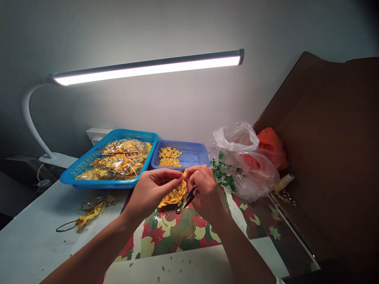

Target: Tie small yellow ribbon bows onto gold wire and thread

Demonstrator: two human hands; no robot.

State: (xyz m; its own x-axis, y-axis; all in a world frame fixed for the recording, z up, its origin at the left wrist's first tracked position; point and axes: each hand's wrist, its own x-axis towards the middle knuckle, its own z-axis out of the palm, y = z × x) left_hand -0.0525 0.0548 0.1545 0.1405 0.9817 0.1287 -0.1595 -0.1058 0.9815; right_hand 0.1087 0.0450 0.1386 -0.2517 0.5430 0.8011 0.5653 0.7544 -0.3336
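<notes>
My left hand [154, 189] is closed, thumb and forefinger pinching a small yellow ribbon bow [185, 172]. Against it, the fingers of my right hand [205, 191] are also closed at the same bow. Small dark scissors [190, 198] are tucked in my right palm, blades pointing down and left. Just below both hands lies a heap of yellow ribbon bows [173, 198] with gold-coloured strands, partly covered by my fingers. A small dark, shiny bead-like piece [178, 211] is at the heap's front edge.
Behind, a blue basket [69, 177] holds bagged yellow bows, and a smaller basket [195, 157] holds loose ones. Plastic bags [248, 169] and a cardboard sheet [331, 157] stand right. A yellow ribbon piece [91, 213] lies left. A lamp [148, 70] hangs overhead.
</notes>
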